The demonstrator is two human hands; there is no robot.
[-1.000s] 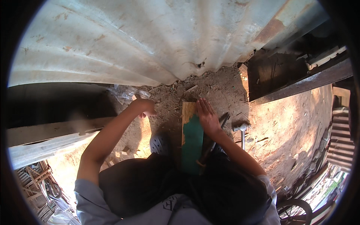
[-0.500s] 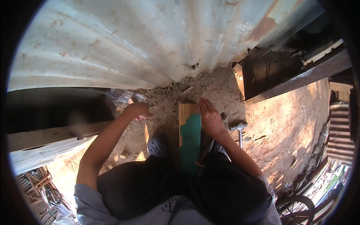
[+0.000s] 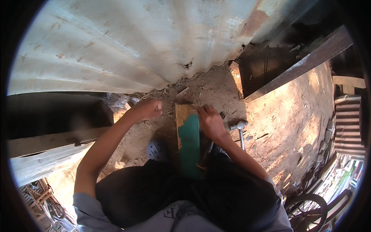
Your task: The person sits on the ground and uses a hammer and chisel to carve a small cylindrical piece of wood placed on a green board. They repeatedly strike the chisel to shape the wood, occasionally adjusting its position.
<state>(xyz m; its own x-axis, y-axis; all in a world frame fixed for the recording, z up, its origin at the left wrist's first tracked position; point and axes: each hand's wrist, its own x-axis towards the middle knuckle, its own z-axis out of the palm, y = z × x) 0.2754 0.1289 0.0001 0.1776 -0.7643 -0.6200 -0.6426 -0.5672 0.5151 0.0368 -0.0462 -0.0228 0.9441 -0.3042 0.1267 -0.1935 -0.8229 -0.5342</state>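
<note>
A wooden board (image 3: 189, 149), bare at its far end and painted green below, stands between my knees. Curled at the board's far right corner, my right hand (image 3: 211, 120) has its fingertips pressed to the edge. Off to the left of the board and apart from it, my left hand (image 3: 150, 109) is closed in the air; whatever it may hold is hidden. A hammer (image 3: 240, 131) with a metal head is to the right of my right hand. Near my right knee, a thin brownish piece (image 3: 201, 167) crosses the board's lower part; its kind is unclear.
A corrugated metal sheet (image 3: 127, 42) spans the far side. Dark timber beams (image 3: 301, 63) reach in at the right, and a ledge (image 3: 58, 141) lies at the left. Wood chips litter the dirt floor (image 3: 278, 135). A wheel (image 3: 307, 210) stands at the lower right.
My right hand's fingers have gone from stretched along the board's edge to curled at its corner. My left hand has turned and closed more. The whole view has shifted slightly.
</note>
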